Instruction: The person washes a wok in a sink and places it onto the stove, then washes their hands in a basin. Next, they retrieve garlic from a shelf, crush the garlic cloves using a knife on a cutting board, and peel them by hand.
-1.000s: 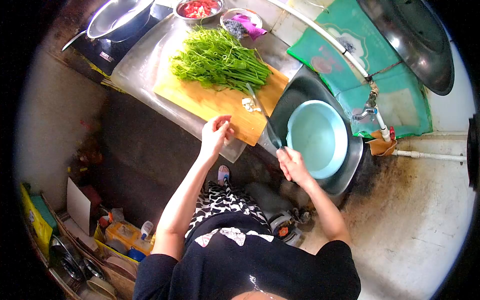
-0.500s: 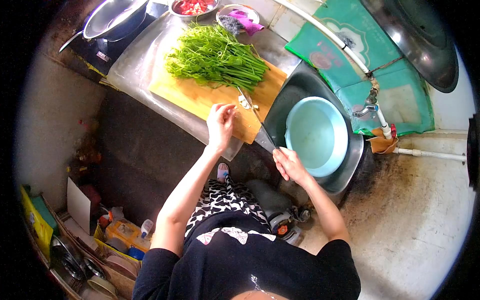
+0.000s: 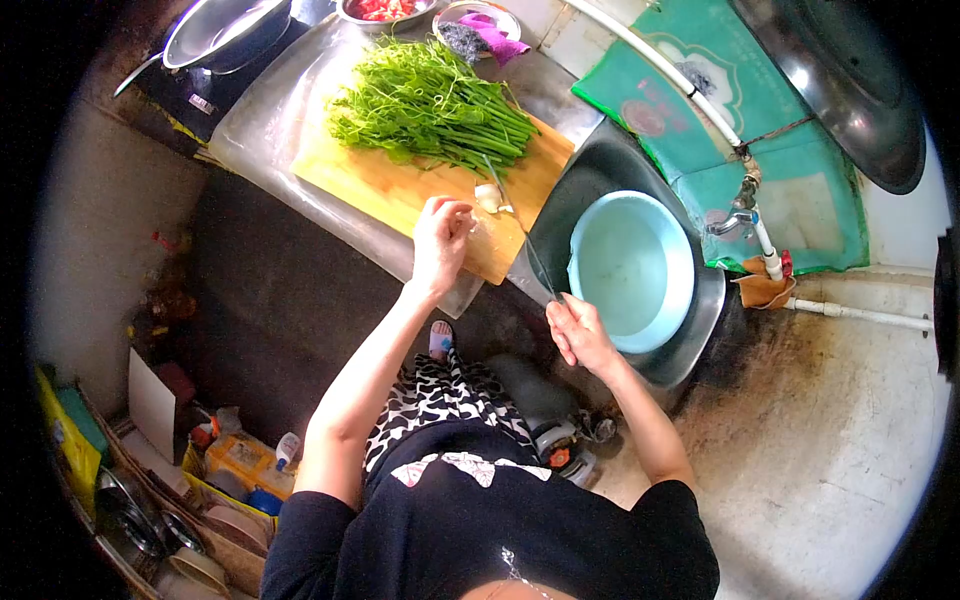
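Note:
My right hand (image 3: 580, 335) is closed around the handle of a kitchen knife (image 3: 540, 262). Its blade reaches up and left across the wooden cutting board (image 3: 390, 195), seen nearly edge-on. Pale pieces that look like garlic (image 3: 488, 197) lie against the blade on the board. My left hand (image 3: 442, 240) hovers by the board's near edge with fingers curled in; whether anything is inside them is hidden. A large heap of green leafy stems (image 3: 430, 110) covers the far part of the board, and the knife's tip comes close to the cut stems.
Right of the board, a light blue basin (image 3: 632, 270) of water sits in a dark sink (image 3: 705, 330) below a tap (image 3: 738, 215). Behind are a bowl of chopped red food (image 3: 385, 10) and a bowl with a purple cloth (image 3: 497, 38). A pan (image 3: 215, 35) stands at upper left.
The knife blade has tilted slightly over the board, and the pale pieces beside it show larger. Both hands stay almost in place; the view has shifted a little.

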Motion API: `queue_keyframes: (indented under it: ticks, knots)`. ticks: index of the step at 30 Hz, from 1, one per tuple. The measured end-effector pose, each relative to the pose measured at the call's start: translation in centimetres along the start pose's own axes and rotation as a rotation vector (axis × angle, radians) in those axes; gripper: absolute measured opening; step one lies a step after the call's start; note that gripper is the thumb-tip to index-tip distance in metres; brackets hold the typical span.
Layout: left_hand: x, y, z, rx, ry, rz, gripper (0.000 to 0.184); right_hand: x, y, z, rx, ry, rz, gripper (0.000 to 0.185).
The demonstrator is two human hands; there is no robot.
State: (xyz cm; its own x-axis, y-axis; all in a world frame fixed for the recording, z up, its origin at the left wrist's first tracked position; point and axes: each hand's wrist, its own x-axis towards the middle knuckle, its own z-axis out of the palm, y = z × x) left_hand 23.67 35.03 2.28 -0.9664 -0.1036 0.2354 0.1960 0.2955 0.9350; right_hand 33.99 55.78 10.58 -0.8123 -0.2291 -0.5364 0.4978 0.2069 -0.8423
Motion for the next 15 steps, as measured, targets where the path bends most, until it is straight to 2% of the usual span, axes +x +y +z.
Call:
queue_keyframes:
  ticks: [3, 5, 6, 9, 11, 13, 14, 15]
  knots:
    - [-0.7, -1.7, -0.1, -0.154, 0.019, -0.110, 0.010, 0.2, 0.8, 0.3, -0.066, 0.019, 0.012, 0.038]
    - [-1.1, -1.9, -0.6, -0.050, 0.078, -0.049, 0.019, 0.4, 1.4, 0.6, -0.105, 0.025, 0.019, 0.038]
    - [-1.2, -2.0, -0.5, -0.050, 0.082, -0.052, 0.019, 0.5, 1.6, 0.8, -0.131, 0.044, -0.011, 0.037]
    - [-1.0, -2.2, -0.1, 0.192, 0.101, 0.122, 0.023, 0.8, 1.3, 1.3, -0.203, 0.083, -0.048, 0.036]
    - [-0.9, -2.0, -0.3, 0.203, 0.113, 0.150, 0.020, 1.1, 1.5, 1.5, -0.249, 0.104, -0.060, 0.035]
    - [-1.5, -1.7, -0.6, 0.002, 0.163, -0.020, 0.014, 1.7, 2.8, 1.4, -0.464, 0.166, -0.220, 0.033]
    - [-2.0, -0.9, -1.2, -0.115, 0.182, -0.102, 0.011, 1.7, 2.5, 1.6, -0.466, 0.166, -0.222, 0.033]
    - [-2.9, 0.0, -2.0, -0.232, 0.201, -0.183, 0.010, 1.7, 2.1, 1.9, -0.597, 0.223, -0.349, 0.034]
